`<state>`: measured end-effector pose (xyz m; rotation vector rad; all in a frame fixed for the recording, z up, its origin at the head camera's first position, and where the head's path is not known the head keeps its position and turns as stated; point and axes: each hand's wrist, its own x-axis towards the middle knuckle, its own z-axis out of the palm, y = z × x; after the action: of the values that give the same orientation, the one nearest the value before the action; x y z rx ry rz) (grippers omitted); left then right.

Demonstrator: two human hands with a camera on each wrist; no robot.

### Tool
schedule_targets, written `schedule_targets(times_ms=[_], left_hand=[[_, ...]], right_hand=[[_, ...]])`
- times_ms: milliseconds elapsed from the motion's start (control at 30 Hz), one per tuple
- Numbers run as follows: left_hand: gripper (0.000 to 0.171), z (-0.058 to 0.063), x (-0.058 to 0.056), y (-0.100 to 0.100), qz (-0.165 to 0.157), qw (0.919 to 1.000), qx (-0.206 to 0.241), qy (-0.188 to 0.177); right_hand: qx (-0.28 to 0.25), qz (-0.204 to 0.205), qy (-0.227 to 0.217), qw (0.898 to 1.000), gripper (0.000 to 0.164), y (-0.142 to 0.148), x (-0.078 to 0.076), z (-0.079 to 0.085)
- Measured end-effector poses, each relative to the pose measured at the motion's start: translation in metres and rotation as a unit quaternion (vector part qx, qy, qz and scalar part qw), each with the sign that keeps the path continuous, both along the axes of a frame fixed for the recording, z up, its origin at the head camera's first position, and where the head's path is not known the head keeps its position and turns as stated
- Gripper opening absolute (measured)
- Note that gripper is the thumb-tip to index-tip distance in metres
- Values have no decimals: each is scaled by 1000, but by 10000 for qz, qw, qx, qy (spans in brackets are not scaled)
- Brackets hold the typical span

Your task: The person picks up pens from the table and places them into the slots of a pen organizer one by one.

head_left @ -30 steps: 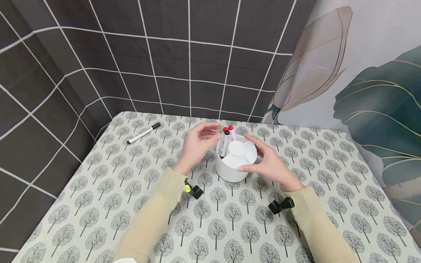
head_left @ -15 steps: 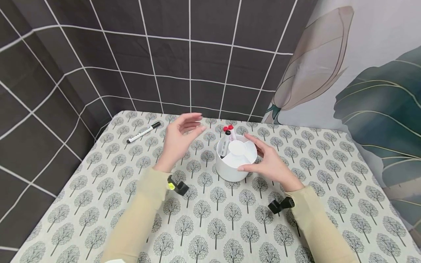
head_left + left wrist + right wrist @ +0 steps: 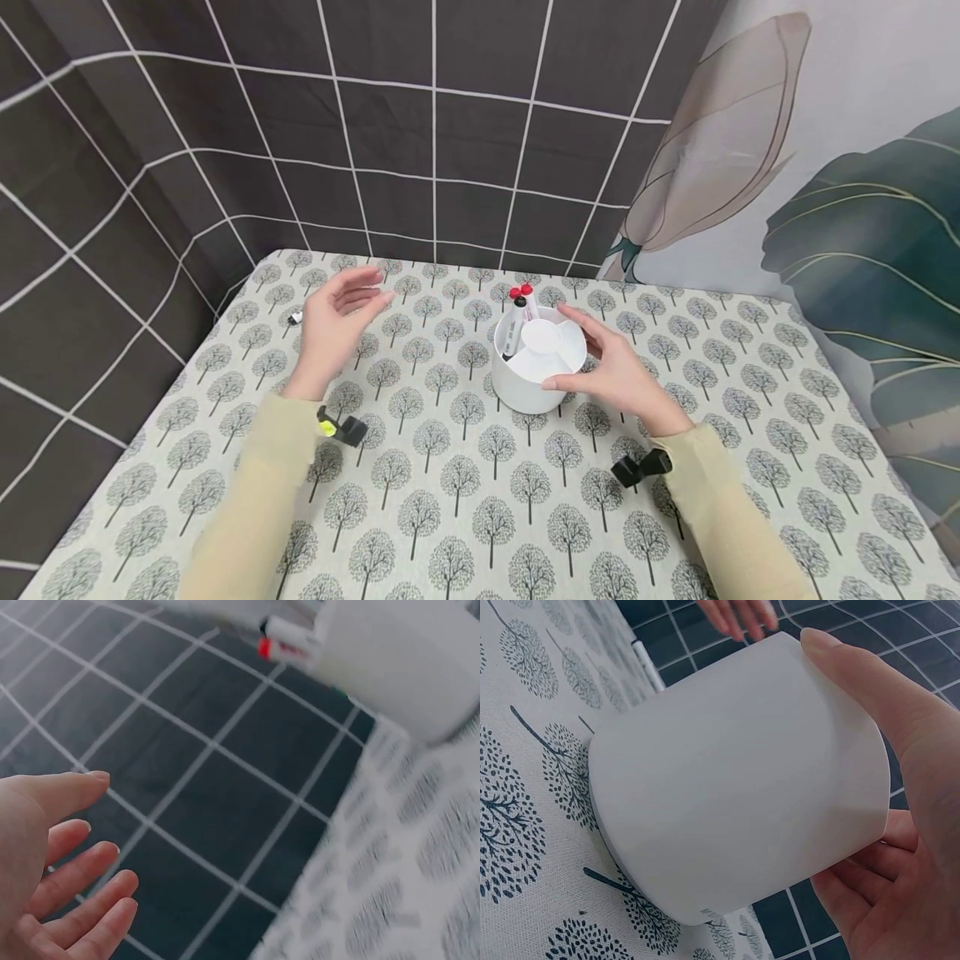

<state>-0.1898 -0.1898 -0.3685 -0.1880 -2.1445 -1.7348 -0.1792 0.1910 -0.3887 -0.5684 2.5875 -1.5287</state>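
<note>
A white round divided pen holder [image 3: 528, 393] stands upright on the table, and my right hand [image 3: 618, 371] grips its right side between thumb and fingers. Inside the left part lean a black-capped whiteboard marker [image 3: 514, 329] and two red-topped markers [image 3: 531, 305]. My left hand [image 3: 330, 333] is raised left of the holder, fingers relaxed and holding nothing. Behind it lies another whiteboard marker [image 3: 296, 318], mostly hidden in the head view with just its white end showing. Part of this loose marker [image 3: 646, 664] shows in the right wrist view.
A tree-patterned cloth [image 3: 465, 500] covers the table. Dark curtain with white grid lines [image 3: 375, 125] hangs at the back and left. To the right hangs a leaf-patterned curtain [image 3: 862, 233]. Each wrist wears a black camera mount [image 3: 641, 469].
My left hand has moved left, away from the markers in the pen holder, and now covers most of the loose marker. The right hand and the holder stay in place.
</note>
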Motion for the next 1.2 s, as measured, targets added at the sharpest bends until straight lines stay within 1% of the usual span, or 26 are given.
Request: schedule_targets(times_ms=[100, 200, 267, 400, 500, 600, 700, 833, 1067, 1200], left_hand=[[44, -9, 4, -11, 101, 9990, -264, -333], [49, -20, 9, -19, 134, 9961, -552, -680], [51, -27, 11, -25, 156, 9939, -667, -862], [54, -38, 11, -38, 285, 9907, -898, -978], [56, -41, 11, -50, 463, 9882, -1077, -990], [55, -40, 9, -62, 658, 9856, -1221, -969], [54, -38, 5, -73, 760, 9844, -1286, -926], [57, -32, 0, -87, 903, 9815, -1373, -984], [64, -20, -14, -104, 1115, 9706, -1679, -1320], [67, -22, -20, -112, 1128, 9638, -1847, -1556]], right_hand=[[-14, -5, 12, 10000, 108, 0, 0, 1], [3, -50, -2, 10000, 107, 1, 0, 2], [0, -45, 0, 10000, 107, 1, 0, 2], [-11, -21, -21, 10000, 107, 1, 0, 1], [-27, 7, -28, 10000, 108, 0, 0, 1], [-45, 14, -12, 10000, 108, 0, 0, 1], [-50, 17, 9, 10000, 107, 0, 0, 1], [-65, 35, 11, 10000, 108, 0, 0, 1], [-45, 39, 1, 10000, 107, 0, 0, 1], [-47, 51, -2, 10000, 107, 0, 0, 1]])
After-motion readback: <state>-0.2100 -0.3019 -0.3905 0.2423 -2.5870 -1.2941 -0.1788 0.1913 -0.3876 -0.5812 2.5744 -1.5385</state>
